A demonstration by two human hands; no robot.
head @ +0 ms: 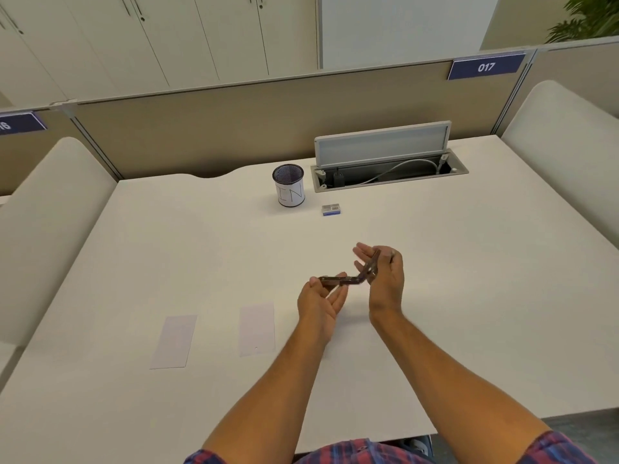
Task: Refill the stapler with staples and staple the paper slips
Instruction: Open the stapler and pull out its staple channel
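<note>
Between both hands' fingers (363,252) — stapler (348,278), hinged open.

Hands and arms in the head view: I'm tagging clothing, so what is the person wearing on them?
Nothing shows on the left hand or right hand: no gloves, and no rings or watch visible. Both forearms are bare. A red and blue plaid garment shows at the bottom edge.

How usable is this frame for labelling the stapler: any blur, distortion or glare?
Head view: stapler, held open between left hand and right hand, looks small and soft; wide-angle bends the partition; lighting even, faint shadows, no glare; paper slips barely contrast with desk.
</note>
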